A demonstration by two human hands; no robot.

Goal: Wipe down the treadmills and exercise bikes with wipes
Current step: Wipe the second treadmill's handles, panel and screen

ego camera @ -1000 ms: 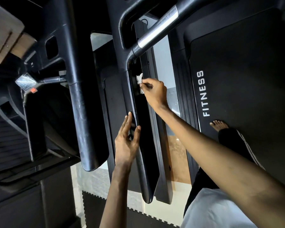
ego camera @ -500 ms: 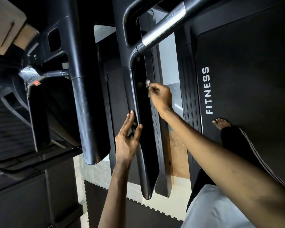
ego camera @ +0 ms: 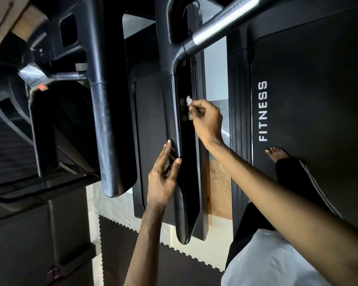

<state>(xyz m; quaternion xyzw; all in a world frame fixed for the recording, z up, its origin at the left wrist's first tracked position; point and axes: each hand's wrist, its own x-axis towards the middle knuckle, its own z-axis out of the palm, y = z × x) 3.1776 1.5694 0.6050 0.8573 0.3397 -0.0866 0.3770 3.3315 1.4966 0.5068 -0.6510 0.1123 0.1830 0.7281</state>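
Wipe: a small, white, crumpled scrap pressed to the inner face of the treadmill side arm, in its upper half.
Right hand: pinches the wipe between thumb and fingertips.
Left hand: fingers straight along the arm's outer edge, steadying it and holding nothing.
Feel of the wipe: I'd guess light, limp and probably damp, so it bunches easily and could slip from a loose pinch.
Feel of the arm: it looks stiff, smooth and fixed, and should take firm pressure.
Best hold: spread the wipe flat under several fingers.
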